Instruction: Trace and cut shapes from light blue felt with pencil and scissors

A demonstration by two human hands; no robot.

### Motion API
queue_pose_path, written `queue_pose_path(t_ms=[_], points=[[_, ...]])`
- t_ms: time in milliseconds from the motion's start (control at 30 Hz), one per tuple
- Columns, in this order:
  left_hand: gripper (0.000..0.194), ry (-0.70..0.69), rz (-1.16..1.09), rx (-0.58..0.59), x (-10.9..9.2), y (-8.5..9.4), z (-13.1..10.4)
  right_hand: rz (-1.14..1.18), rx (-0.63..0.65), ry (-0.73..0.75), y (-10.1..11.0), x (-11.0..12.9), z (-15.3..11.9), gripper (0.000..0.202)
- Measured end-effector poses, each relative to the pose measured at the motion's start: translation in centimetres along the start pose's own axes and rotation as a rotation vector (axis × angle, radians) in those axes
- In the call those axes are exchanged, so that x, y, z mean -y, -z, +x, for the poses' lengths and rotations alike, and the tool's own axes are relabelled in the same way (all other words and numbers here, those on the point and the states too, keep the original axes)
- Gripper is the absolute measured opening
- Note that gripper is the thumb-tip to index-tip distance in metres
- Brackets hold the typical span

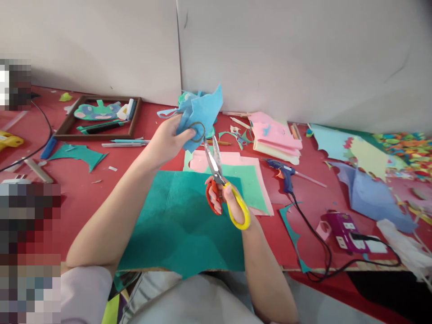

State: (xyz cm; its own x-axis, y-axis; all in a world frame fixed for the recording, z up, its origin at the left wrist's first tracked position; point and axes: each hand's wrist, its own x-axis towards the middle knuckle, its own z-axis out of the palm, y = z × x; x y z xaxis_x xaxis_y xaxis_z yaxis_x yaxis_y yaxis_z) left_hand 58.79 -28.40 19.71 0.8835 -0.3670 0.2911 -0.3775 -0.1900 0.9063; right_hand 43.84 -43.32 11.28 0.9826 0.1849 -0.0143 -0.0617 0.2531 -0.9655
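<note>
My left hand point(172, 139) is raised over the table, its thumb and fingers closed on a piece of light blue felt point(204, 110). A dark ring outline shows on the felt beside my thumb. My right hand point(227, 200) grips scissors point(216, 168) with one red and one yellow handle. The scissor blades are parted and point up, their tips close to the lower right edge of the blue felt. Below lies a large dark green felt sheet point(189, 216), with light green point(253, 184) and pink sheets behind it.
A brown frame point(97, 135) with a frog-like felt piece and pens lies at the left. On the right are pink felt point(273, 135), a blue glue gun point(285, 173), its black cord, a purple power strip point(344, 231) and colourful scraps point(405, 148). A white wall stands behind.
</note>
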Motion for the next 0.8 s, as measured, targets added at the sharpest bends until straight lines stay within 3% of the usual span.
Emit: queue_pose_path(t_ms=[300,533,800], points=[[0.011,-0.001,-0.023,0.065,0.2,0.2,0.0,0.009,0.029,-0.014,0.2,-0.3,0.1,0.054],[0.003,-0.02,-0.058,0.131,1.4,-0.1,0.1,0.004,0.027,0.013,0.2,-0.3,0.1,0.055],[0.006,-0.173,0.154,0.235,0.7,-0.6,-0.1,-0.034,-0.127,0.003,-0.2,0.0,0.1,0.048]])
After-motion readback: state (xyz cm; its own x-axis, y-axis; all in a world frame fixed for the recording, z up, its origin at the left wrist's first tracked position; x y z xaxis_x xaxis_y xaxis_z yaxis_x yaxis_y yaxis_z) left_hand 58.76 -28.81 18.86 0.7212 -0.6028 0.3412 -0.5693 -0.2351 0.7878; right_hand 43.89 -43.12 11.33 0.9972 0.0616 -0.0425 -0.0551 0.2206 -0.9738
